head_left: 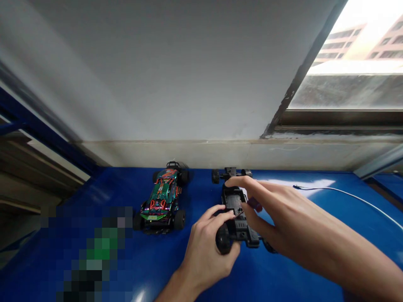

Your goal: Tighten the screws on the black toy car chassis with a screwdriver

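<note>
A bare black toy car chassis (234, 205) lies on the blue table (283, 277), its front wheels towards the wall. My left hand (208, 247) is closed around the chassis at its near left wheel. My right hand (267, 209) reaches across the chassis and pinches a small screwdriver with a dark red handle (254, 204), its tip on the chassis body. The index finger stretches towards the front axle.
A complete toy racing car with a green and red shell (163, 197) stands left of the chassis. A thin white cable (346, 195) runs along the table at the right. A wall and a window sill rise behind the table; a blurred patch covers the near left.
</note>
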Motion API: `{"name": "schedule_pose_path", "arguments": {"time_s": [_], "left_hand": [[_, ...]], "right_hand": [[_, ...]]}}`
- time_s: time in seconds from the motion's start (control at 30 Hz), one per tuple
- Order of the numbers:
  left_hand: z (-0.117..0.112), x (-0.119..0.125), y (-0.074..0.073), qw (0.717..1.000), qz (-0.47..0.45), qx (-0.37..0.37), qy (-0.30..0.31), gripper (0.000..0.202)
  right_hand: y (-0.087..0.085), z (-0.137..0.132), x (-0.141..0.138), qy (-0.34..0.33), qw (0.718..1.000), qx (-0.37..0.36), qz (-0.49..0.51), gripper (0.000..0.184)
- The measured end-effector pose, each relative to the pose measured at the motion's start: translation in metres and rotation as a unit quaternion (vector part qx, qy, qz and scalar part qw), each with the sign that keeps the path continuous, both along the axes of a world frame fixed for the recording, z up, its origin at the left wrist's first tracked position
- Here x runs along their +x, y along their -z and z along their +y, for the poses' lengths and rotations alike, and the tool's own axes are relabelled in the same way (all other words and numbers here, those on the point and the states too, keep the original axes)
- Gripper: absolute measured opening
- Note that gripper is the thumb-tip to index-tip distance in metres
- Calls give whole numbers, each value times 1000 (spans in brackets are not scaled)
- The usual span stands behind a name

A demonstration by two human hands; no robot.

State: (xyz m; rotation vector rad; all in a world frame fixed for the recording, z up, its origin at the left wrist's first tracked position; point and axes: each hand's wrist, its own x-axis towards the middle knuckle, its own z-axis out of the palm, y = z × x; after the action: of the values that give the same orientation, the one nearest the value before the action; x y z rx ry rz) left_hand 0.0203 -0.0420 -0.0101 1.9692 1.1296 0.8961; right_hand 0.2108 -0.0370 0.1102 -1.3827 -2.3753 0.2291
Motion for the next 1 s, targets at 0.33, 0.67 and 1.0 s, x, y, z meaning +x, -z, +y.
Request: {"name": "schedule_pose_path", "arguments": {"time_s": [0.33,0.67,1.0], "left_hand": [[1,0,1,1000,8,13,1,49],[1,-1,-2,1000,-2,6,11,45],[2,-1,0,1000,-1,12,3,50]], "right_hand": [[-2,1,0,28,995,32,-86,20],[-8,0,-6,51,994,17,-94,20],[-11,-4,-4,4,999,-31,-18,40]]}}
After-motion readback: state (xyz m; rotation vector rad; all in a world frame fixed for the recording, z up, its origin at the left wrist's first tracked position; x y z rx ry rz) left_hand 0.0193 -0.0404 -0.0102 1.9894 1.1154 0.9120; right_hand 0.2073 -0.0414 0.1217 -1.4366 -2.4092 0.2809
